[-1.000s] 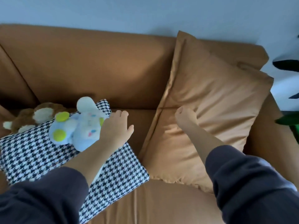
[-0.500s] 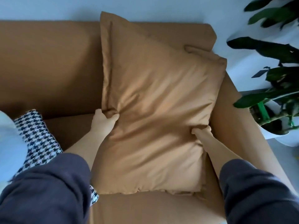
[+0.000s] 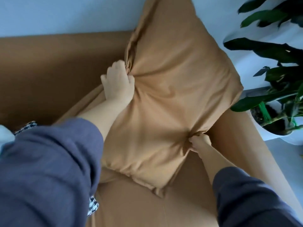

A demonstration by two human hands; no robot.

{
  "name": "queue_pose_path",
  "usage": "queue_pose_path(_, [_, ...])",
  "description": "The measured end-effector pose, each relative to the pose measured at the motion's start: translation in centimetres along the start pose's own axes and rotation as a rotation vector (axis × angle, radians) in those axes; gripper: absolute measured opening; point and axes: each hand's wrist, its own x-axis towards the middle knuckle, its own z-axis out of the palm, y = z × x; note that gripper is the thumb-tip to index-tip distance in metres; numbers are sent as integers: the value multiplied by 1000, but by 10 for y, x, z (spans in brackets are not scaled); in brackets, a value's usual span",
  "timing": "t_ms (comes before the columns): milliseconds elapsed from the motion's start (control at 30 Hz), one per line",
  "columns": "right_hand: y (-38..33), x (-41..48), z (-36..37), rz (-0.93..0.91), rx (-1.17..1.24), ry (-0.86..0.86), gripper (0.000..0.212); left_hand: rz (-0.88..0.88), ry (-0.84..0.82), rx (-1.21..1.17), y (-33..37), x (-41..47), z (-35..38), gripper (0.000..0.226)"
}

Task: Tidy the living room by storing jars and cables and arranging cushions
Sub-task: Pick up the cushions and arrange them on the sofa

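A large tan cushion (image 3: 172,89) is lifted off the brown sofa (image 3: 54,71), tilted with its lower corner hanging over the seat. My left hand (image 3: 117,82) grips a bunch of fabric on the cushion's left edge. My right hand (image 3: 199,142) grips the fabric at its lower right edge. Creases run across the cover between the two grips. My left sleeve hides most of a black-and-white houndstooth cushion (image 3: 93,205) at the lower left.
A potted plant (image 3: 275,99) with dark green leaves stands close beside the sofa's right arm (image 3: 249,133). A pale wall (image 3: 65,13) runs behind the sofa. A light blue soft toy (image 3: 4,133) shows at the left edge.
Both hands have bunched the tan cushion's fabric and raised the cushion off the seat, turning it. The view has shifted right, away from the houndstooth cushion and the toys.
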Motion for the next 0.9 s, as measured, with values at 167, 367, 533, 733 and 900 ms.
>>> queue_pose_path(167, [-23, -70, 78, 147, 282, -342, 26, 167, 63, 155, 11, 53, -29, 35])
queue_pose_path(367, [-18, -109, 147, 115, 170, -854, 56, 383, -264, 210, -18, 26, -6, 63])
queue_pose_path(533, [-47, -67, 102, -273, -166, -236, 65, 153, -221, 260, -116, -51, -1, 80])
queue_pose_path(733, [-93, -23, 8, -341, -193, -15, 89, -762, -125, -328, -193, -66, -9, 118])
queue_pose_path(900, [-106, 19, 3, -281, 99, 5, 83, -946, -254, -589, -215, -67, 13, 111])
